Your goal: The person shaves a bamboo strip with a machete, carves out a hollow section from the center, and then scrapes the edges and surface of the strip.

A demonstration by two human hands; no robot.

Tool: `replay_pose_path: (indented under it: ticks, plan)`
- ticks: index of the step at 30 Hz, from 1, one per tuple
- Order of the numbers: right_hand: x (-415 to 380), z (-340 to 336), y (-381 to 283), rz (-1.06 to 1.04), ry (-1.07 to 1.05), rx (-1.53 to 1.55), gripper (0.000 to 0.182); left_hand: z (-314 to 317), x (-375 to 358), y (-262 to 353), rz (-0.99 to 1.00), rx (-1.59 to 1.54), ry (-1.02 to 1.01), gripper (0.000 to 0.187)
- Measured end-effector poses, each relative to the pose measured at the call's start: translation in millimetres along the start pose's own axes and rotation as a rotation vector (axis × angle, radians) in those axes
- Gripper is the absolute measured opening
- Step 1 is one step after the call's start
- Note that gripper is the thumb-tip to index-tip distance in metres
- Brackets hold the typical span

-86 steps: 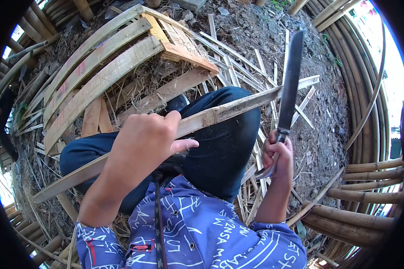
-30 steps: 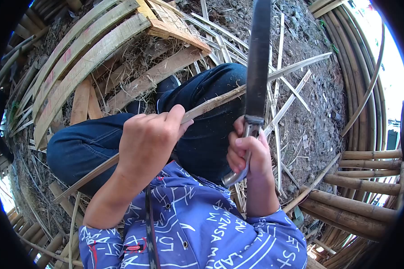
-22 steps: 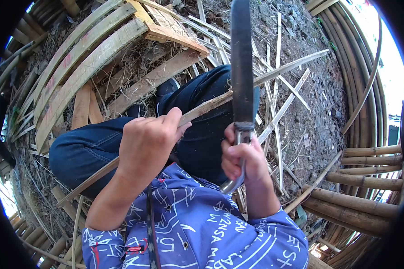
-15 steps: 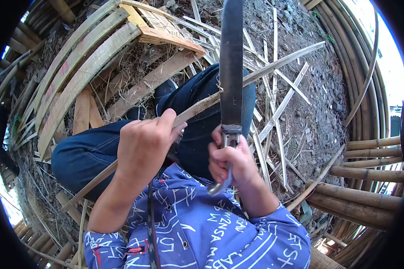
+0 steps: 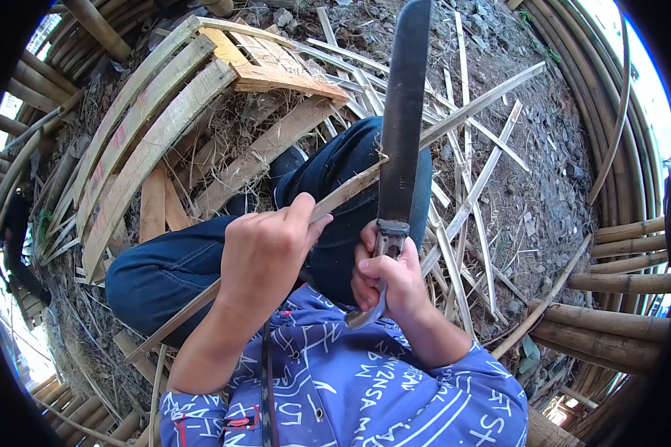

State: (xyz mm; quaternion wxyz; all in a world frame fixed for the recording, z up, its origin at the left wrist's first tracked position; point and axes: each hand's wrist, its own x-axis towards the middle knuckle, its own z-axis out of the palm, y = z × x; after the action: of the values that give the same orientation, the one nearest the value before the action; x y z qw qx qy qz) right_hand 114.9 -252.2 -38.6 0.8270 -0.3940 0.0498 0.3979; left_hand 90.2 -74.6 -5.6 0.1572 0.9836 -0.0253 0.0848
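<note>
A long, thin bamboo strip [image 5: 350, 188] slants across my lap, and my left hand [image 5: 265, 246] is closed round it, thumb and fingers pressed together. My right hand [image 5: 391, 276] grips the metal handle of a large machete [image 5: 403, 112]. Its dark, broad blade stands nearly upright in the view and crosses over the strip just beyond my left hand. A small splinter shows on the strip beside the blade's left edge. The strip's far end [image 5: 518, 78] sticks out to the upper right, while its near end passes under my left forearm.
A slatted wooden crate [image 5: 156, 141] lies at the upper left, with shavings and boards about it. Several loose bamboo strips [image 5: 484, 164] are scattered over the dirt at right. Bamboo poles [image 5: 611, 328] are stacked along the right side. My bent legs [image 5: 171, 261] lie beneath the strip.
The whole view has shifted, so hands, machete and crate appear further right and slightly lower. The machete's tip leans a little more to the right. Both grips look the same.
</note>
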Motion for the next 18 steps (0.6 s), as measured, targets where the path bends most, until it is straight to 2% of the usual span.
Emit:
replay_pose_path:
  ticks: [3,6,11,13,15,18]
  plan:
    - [0,4,2,-0.035,0.010,0.082,0.019,1,0,-1,0.003,-0.003,-0.008,0.024]
    - [1,0,-1,-0.021,0.005,0.033,0.021,0,1,0,-0.004,0.008,-0.022,0.024]
    - [5,-11,-13,-0.125,0.096,0.128,0.019,-1,0,-1,-0.021,0.027,-0.026,0.025]
    - [0,-7,-12,-0.094,0.092,0.085,0.020,0,1,-1,-0.028,0.020,-0.038,0.025]
    - [-7,-3,-8,0.101,-0.008,-0.064,0.020,1,0,-1,-0.041,0.033,-0.053,0.025]
    - [-8,-7,-19,0.118,-0.024,0.041,0.021,0,-1,-1,-0.050,0.023,-0.049,0.025]
